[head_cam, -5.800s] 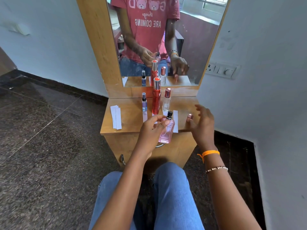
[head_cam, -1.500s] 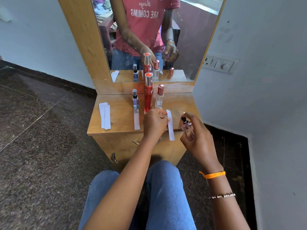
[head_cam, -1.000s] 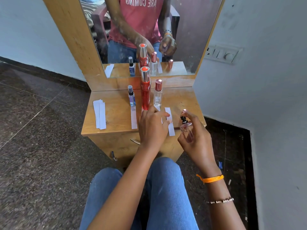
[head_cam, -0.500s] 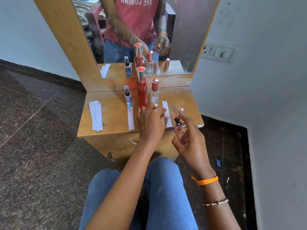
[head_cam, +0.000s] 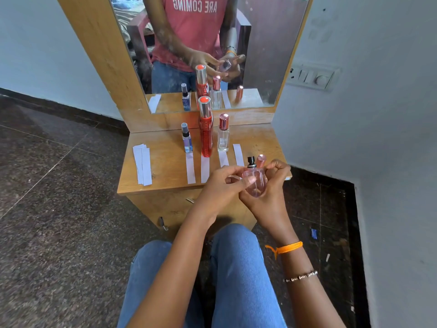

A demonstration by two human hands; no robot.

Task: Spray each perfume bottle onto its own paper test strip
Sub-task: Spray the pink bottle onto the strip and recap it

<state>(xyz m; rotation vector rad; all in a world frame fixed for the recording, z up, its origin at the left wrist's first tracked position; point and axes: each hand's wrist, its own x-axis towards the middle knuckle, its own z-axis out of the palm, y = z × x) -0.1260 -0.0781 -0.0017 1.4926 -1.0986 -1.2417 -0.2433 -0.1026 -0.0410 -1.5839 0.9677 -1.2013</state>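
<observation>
Nearest: your right hand (head_cam: 267,200) cradled the pink bottle (head_cam: 255,182) at the surface's (head_cam: 163,166) front edge, fingers curled shut around its body, black nozzle bared, presumably for spraying. Your left hand (head_cam: 222,188) met it, fingers closed lightly on the glass, seemingly steadying it. Just behind stood its pink cap (head_cam: 261,161). Next, four test strips (head_cam: 190,169) lay side by side, one before each bottle's place. Behind them: small blue bottle (head_cam: 186,141), tall red bottle (head_cam: 205,129), clear bottle (head_cam: 223,136). Spare strips (head_cam: 142,164) lay left, well apart.
</observation>
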